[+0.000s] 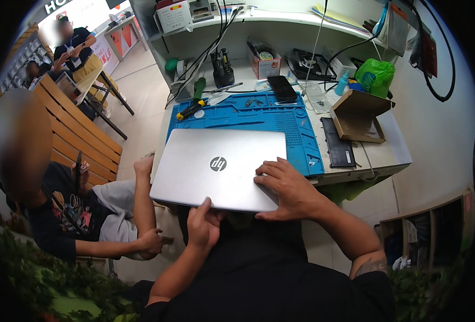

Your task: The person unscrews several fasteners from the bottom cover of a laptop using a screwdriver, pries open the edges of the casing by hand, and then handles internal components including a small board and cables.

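A closed silver laptop (194, 161) lies lid up across the front of the bench, its near edge jutting out toward me. My left hand (202, 225) grips the middle of that near edge, thumb on top and the other fingers curled beneath. At the near right corner, my right hand (288, 188) holds the laptop with fingertips bent on the lid and thumb along the front edge. Under the laptop's far part spreads a blue repair mat (302, 139). Whatever the fingers touch underneath is hidden.
Screwdrivers (191, 111) and a black phone (282, 88) lie at the mat's far side. Right of it are a flat black battery (338, 142) and an opened cardboard box (358, 121). A seated person (76, 204) is close on my left. Cables (202, 59) hang behind.
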